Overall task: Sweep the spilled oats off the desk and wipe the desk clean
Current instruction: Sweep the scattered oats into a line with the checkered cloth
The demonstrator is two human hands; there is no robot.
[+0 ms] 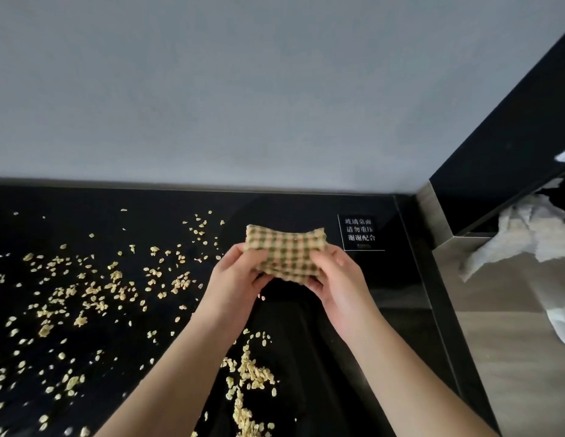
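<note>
Holding checked cloth (286, 252) in air above desk (344, 335), both hands gripping. Left hand (234, 275) has fingers curled on cloth's left edge; right hand (334, 279) is curled on right edge, with cloth bunched between. Oats (95, 288) lie scattered wide over desk's left half. Denser oat line (249, 373) sits near front centre, so likely partly gathered. Judgement: sweep early, most oats left; wipe not yet started. White-text sticker (360, 231) back right, crumpled paper (520, 234) beyond desk edge.
</note>
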